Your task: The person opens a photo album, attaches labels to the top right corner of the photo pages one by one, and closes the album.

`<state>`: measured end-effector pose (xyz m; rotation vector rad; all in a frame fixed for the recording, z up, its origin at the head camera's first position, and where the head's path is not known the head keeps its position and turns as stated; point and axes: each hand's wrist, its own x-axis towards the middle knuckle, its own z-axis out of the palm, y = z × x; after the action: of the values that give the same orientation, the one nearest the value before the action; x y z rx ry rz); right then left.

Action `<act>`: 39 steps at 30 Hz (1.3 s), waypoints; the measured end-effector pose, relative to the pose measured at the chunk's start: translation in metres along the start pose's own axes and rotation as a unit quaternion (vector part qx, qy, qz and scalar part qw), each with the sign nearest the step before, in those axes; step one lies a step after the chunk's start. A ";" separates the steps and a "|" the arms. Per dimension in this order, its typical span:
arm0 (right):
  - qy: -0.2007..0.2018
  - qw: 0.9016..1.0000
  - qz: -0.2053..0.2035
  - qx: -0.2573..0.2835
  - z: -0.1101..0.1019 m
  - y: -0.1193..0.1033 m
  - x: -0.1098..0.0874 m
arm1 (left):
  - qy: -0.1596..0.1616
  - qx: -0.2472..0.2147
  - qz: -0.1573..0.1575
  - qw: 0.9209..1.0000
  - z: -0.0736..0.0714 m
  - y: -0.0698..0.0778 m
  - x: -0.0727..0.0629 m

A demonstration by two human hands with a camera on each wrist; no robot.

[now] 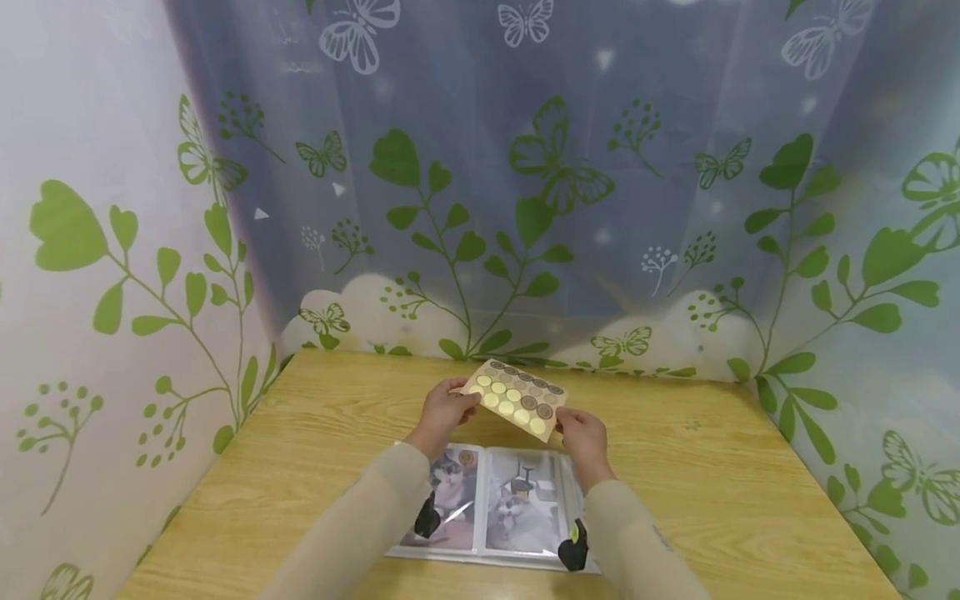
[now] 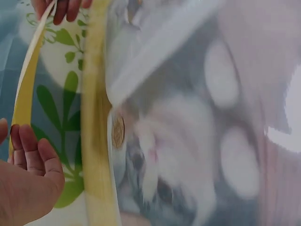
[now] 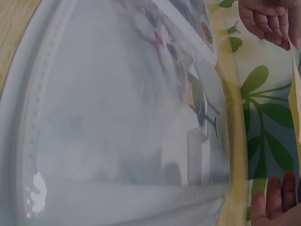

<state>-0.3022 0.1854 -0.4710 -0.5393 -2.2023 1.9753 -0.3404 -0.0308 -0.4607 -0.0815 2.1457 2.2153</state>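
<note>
A sheet of round stickers (image 1: 517, 398), with rows of pale gold and brown circles, is held tilted above the table. Its left edge is pinched by my left hand (image 1: 444, 412), and its right corner by my right hand (image 1: 587, 437). In the left wrist view the sheet (image 2: 26, 89) appears nearly edge-on, running between both hands. Beneath my forearms lies an open photo album (image 1: 482, 546) with a cat photo on each page. One round brown sticker (image 1: 466, 457) sits at the upper right of the left page, also visible in the left wrist view.
The album rests on a wood-grain table (image 1: 315, 467). Cloth printed with green leaves and butterflies (image 1: 465, 208) encloses the back and both sides. Glare shows on the album's clear pockets (image 3: 117, 141). A black wrist device (image 1: 573, 546) overlaps the album's lower right corner.
</note>
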 end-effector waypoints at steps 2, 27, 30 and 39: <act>0.016 1.000 -0.003 0.005 0.003 -0.001 -0.002 | 0.010 -0.022 -0.013 1.000 0.003 0.002 -0.002; 0.042 0.999 -0.021 0.013 0.019 -0.002 -0.019 | -0.003 -0.090 -0.006 0.996 0.055 -0.004 -0.026; 0.035 0.999 -0.033 -0.019 0.017 0.001 -0.022 | 0.002 -0.091 -0.007 0.996 0.052 -0.004 -0.026; 0.036 0.953 -0.199 -0.225 0.004 0.007 -0.023 | -0.025 -0.073 -0.014 0.997 0.041 0.004 -0.034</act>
<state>-0.2811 0.1745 -0.4754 -0.1808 -2.4781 1.2453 -0.3071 0.0104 -0.4532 -0.0601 1.9436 2.3296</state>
